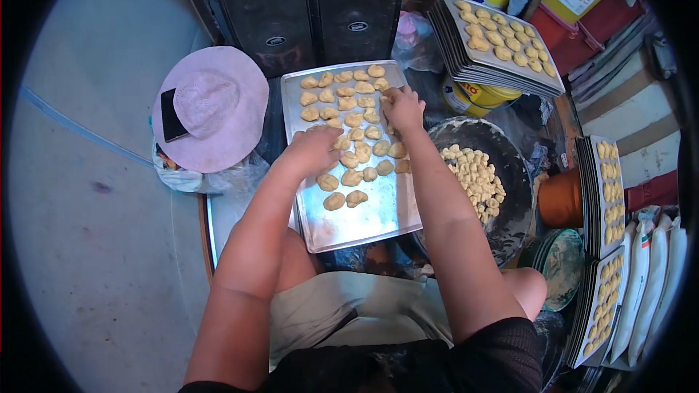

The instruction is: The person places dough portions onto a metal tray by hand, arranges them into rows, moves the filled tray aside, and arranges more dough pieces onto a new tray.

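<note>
A metal baking tray (364, 222) lies in front of me, tilted slightly, with rows of lumpy pale-yellow dough pieces (355, 198) on it. My left hand (314, 151) reaches over the tray's left half, its fingertips bent down around a dough piece (341, 143) in the middle rows. At the right rim, my right hand (403, 108) curls its fingers over another dough piece, mostly hidden beneath them. The lower part of the tray shows bare, shiny metal.
To the right, a wide dark basin (510, 145) holds a heap of small cut dough bits (477, 180). Stacked trays (502, 36) with shaped dough stand at back right, more trays (601, 196) at far right. A pink hat (211, 109) with a phone (173, 115) lies left.
</note>
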